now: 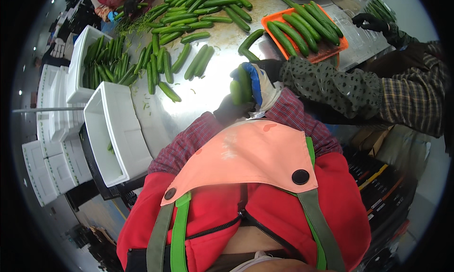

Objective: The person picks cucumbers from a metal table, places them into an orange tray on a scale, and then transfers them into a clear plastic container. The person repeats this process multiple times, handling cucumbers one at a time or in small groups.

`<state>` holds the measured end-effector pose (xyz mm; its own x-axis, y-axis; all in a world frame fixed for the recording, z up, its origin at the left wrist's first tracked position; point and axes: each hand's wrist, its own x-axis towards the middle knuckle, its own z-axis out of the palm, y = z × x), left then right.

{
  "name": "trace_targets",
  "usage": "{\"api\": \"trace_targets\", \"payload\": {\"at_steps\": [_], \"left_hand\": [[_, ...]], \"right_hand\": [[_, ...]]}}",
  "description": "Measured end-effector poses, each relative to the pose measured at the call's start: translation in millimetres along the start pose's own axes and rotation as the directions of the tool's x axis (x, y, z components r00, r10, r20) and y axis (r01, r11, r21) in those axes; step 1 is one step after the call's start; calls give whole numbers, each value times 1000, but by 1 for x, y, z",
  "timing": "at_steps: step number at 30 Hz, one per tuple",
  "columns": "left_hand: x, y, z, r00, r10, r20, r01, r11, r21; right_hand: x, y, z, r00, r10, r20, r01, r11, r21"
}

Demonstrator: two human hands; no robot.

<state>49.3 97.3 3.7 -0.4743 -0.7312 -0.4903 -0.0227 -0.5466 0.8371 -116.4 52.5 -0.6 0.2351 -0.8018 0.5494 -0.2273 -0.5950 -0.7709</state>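
My right hand (261, 86), in a blue and white glove, is wrapped around at least two green cucumbers (244, 86) in front of my chest. At their lower ends is my left hand (232, 108) in a dark glove; its fingers are partly hidden and blurred, so its grip is unclear. Two pale green cucumbers (199, 62) lie side by side on the metal table (209, 94). Further left lie several darker cucumbers (154, 68), and a large heap (198, 9) covers the far part. A bent cucumber (250, 41) lies just beyond my right hand.
An orange tray (344, 47) of cucumbers stands at right. A co-worker's dark-gloved hand (271, 70) is close beside my right hand; the other (370, 22) is further right. Another person's gloved hand (131, 4) is at far left. White foam boxes (133, 119) line the left edge, one filled with cucumbers.
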Motion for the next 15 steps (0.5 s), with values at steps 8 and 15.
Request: {"api": "trace_targets", "payload": {"at_steps": [8,15], "left_hand": [[-27,-19,-17,987,117,-106,-46,857,513],[-34,-33,-52,967,19,-254,-2,998,67]], "right_hand": [[-36,5,23,661,641,390,-746,506,433],[-77,-10,-52,496,771,400,-856,357,374]]}}
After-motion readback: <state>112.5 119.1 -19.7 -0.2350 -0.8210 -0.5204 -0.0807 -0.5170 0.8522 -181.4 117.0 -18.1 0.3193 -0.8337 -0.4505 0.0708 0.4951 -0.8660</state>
